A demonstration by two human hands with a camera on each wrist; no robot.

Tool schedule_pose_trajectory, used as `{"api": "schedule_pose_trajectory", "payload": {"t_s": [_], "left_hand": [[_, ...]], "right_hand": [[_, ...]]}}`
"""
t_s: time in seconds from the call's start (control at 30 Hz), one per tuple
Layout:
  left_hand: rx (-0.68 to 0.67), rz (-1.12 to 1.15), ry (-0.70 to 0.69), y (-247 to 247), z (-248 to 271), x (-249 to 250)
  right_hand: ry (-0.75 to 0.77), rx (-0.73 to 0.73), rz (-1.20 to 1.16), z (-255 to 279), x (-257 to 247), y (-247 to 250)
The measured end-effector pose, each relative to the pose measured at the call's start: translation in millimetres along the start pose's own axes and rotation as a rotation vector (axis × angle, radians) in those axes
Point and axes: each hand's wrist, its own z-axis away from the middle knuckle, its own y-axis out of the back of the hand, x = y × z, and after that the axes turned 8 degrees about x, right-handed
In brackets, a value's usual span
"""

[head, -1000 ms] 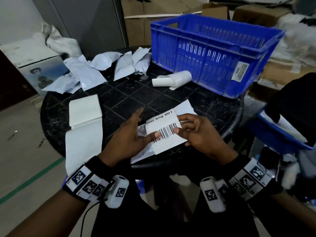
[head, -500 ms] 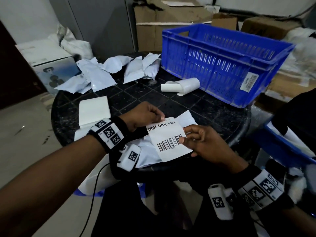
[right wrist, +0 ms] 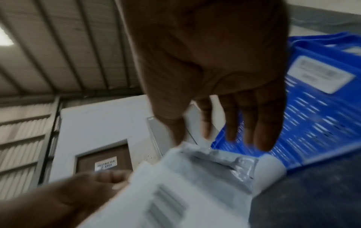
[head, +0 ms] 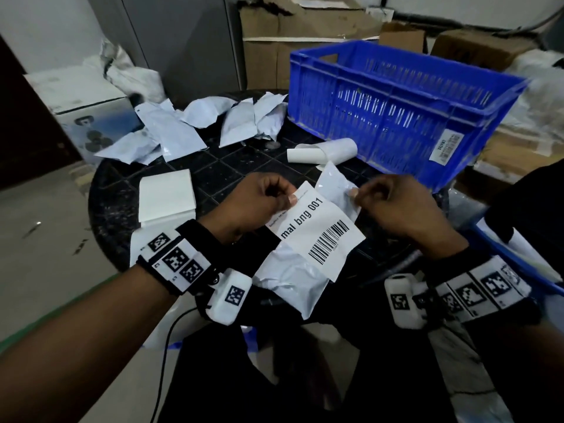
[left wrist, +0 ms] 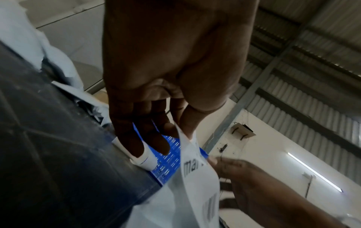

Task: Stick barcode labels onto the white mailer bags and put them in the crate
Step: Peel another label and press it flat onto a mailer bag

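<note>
A white mailer bag (head: 294, 277) carries a barcode label (head: 317, 232) printed "mal bng 001" and is lifted above the table's near edge. My left hand (head: 259, 206) pinches the label's top corner between thumb and forefinger; the left wrist view shows the label (left wrist: 197, 174) hanging from that pinch. My right hand (head: 393, 209) pinches the bag's upper right corner (right wrist: 203, 148). The blue slatted crate (head: 396, 108) stands at the table's back right, just beyond both hands.
Several unlabelled white mailer bags (head: 195, 123) lie heaped at the back left of the black round table (head: 122, 190). A label roll (head: 323, 152) lies before the crate, a label stack (head: 166, 195) at the left. Cardboard boxes (head: 293, 35) stand behind; another blue bin (head: 515, 254) sits right.
The bag with its label has been lifted off the table and tilted. My left hand moved from the bag's left side to pinch the label's top corner; my right hand shifted up to the bag's corner.
</note>
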Motion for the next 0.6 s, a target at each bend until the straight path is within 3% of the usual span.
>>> {"api": "schedule_pose_trajectory", "payload": {"t_s": [0.03, 0.1, 0.2, 0.3, 0.6], "left_hand": [[-0.016, -0.013, -0.022, 1.2, 1.7, 3.3], [-0.038, -0.025, -0.053, 3.4, 4.6, 10.4], [-0.039, -0.027, -0.099, 5.0, 7.0, 17.8], [0.009, -0.100, -0.158, 6.2, 10.6, 18.4], [0.187, -0.359, -0.252, -0.5, 16.6, 13.8]], "right_hand": [[0.097, 0.054, -0.012, -6.3, -2.9, 1.6], [0.213, -0.012, -0.115, -19.8, -14.5, 1.6], [0.147, -0.273, -0.292, -35.0, -26.6, -4.5], [0.071, -0.383, -0.419, -35.5, -23.3, -14.2], [0.014, -0.303, -0.384, -18.8, -4.9, -41.4]]}}
